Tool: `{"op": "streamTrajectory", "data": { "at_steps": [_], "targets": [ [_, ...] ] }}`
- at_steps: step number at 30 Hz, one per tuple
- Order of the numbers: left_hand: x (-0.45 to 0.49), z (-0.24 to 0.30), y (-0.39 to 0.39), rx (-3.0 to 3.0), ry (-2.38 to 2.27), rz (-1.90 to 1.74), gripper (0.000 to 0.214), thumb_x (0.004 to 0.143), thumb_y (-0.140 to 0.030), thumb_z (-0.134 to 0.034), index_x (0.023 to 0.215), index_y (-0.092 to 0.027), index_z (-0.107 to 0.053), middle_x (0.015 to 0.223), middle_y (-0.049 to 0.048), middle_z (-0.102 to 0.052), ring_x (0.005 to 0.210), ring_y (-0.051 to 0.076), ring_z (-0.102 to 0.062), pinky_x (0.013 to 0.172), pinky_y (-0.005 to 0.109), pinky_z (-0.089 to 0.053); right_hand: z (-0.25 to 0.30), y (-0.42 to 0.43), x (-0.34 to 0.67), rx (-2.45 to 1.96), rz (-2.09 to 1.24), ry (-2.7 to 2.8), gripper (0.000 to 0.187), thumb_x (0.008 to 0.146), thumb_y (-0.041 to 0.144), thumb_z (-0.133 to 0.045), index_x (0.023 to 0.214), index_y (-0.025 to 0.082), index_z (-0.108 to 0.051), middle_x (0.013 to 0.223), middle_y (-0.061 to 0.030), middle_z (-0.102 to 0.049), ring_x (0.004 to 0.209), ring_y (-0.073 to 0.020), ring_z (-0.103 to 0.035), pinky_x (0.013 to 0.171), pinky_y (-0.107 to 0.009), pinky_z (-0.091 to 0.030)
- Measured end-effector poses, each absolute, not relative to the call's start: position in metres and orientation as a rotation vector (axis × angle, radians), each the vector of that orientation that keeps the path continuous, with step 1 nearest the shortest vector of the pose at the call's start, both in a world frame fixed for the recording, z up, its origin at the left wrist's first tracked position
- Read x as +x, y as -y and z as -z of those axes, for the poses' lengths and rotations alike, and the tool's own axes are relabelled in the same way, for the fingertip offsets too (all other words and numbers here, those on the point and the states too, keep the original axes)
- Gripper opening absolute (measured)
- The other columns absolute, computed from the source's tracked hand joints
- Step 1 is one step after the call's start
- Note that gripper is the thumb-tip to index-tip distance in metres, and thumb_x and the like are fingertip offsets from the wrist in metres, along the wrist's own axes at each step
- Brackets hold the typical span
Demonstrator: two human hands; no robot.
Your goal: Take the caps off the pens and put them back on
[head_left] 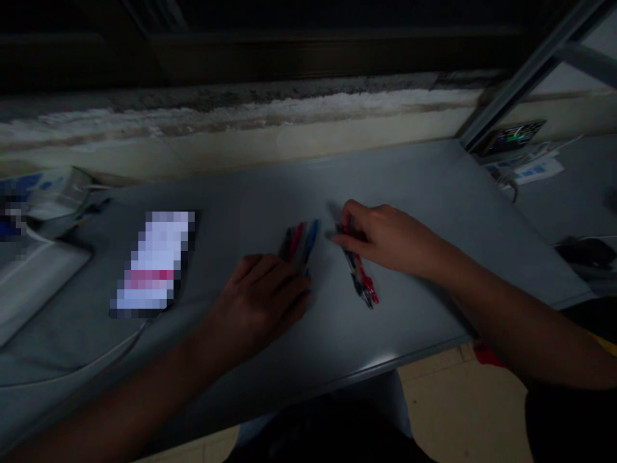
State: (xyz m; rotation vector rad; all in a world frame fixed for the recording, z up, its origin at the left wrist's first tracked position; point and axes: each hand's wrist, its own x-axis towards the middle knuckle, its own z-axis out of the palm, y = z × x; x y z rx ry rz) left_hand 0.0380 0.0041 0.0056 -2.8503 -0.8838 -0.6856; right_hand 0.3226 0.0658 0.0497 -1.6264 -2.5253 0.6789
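My left hand [264, 297] lies palm down on the desk, fingers curled over the lower ends of several pens. Past its fingers stick out a dark pen [286, 243], a red pen [297, 238] and a blue pen [313, 236]. To the right, my right hand [380, 233] has its thumb and fingers closed around the upper ends of another small bunch, with a black pen [357, 283] and a red pen [370, 284] pointing toward me. Both bunches rest on or just at the desk surface. The fingertips of my left hand are partly hidden.
A lit phone [155, 257] lies on the grey desk [414, 315], left of my hands, with a white cable [96, 361]. A pale flat object [43, 283] and a box-like pack [55, 191] stand farther left. A metal post [506, 83] rises at the right.
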Motion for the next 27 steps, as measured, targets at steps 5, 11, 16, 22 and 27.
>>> {"op": "streamTrajectory", "data": {
  "at_steps": [5,11,16,22,27],
  "targets": [
    [0.0382,-0.002,-0.0052,-2.825,1.037,0.677,0.016,0.112,-0.017,-0.065,0.1,-0.02,-0.075,0.087,0.0029,-0.078,0.082,0.025,-0.072,0.08,0.042,-0.05,-0.0473,-0.067,0.3236,-1.5,-0.753,2.539,0.029,0.114,0.045,-0.064,0.1,0.02,-0.062,0.085,-0.0041,-0.073,0.073,-0.0162,-0.061,0.072,-0.032,-0.034],
    [0.0384,0.0014,-0.0063,-2.874,1.147,0.743,0.013,0.114,-0.025,-0.064,0.106,-0.02,-0.072,0.088,0.004,-0.077,0.074,0.022,-0.072,0.071,0.034,-0.054,-0.0511,-0.0629,0.3185,-1.393,-0.838,2.517,0.028,0.113,0.042,-0.067,0.095,0.021,-0.059,0.073,0.0015,-0.063,0.066,-0.0141,-0.053,0.071,-0.032,-0.029],
    [0.0382,0.0002,-0.0047,-2.846,1.325,0.762,0.014,0.114,-0.031,-0.063,0.105,-0.021,-0.069,0.085,0.0026,-0.075,0.066,0.019,-0.071,0.063,0.031,-0.052,-0.0516,-0.0593,0.3154,-1.275,-0.92,2.547,0.031,0.113,0.04,-0.068,0.091,0.021,-0.057,0.07,0.0033,-0.058,0.064,-0.0128,-0.05,0.07,-0.032,-0.027],
    [0.036,-0.0013,-0.0051,-2.797,1.456,0.651,0.03,0.113,-0.041,-0.062,0.088,-0.025,-0.062,0.076,0.0023,-0.072,0.057,0.018,-0.062,0.054,0.032,-0.045,-0.0493,-0.0585,0.3154,-1.202,-0.944,2.56,0.026,0.112,0.038,-0.069,0.094,0.021,-0.06,0.074,0.0027,-0.06,0.067,-0.0134,-0.051,0.071,-0.031,-0.029],
    [0.0312,0.0012,-0.0092,-2.742,1.407,0.587,0.033,0.113,-0.034,-0.056,0.08,-0.026,-0.057,0.068,0.0004,-0.065,0.051,0.015,-0.054,0.049,0.031,-0.037,-0.0492,-0.0583,0.3154,-1.174,-0.943,2.567,0.028,0.112,0.039,-0.069,0.092,0.021,-0.06,0.07,0.004,-0.056,0.065,-0.0131,-0.048,0.07,-0.031,-0.028]
  ]
}}
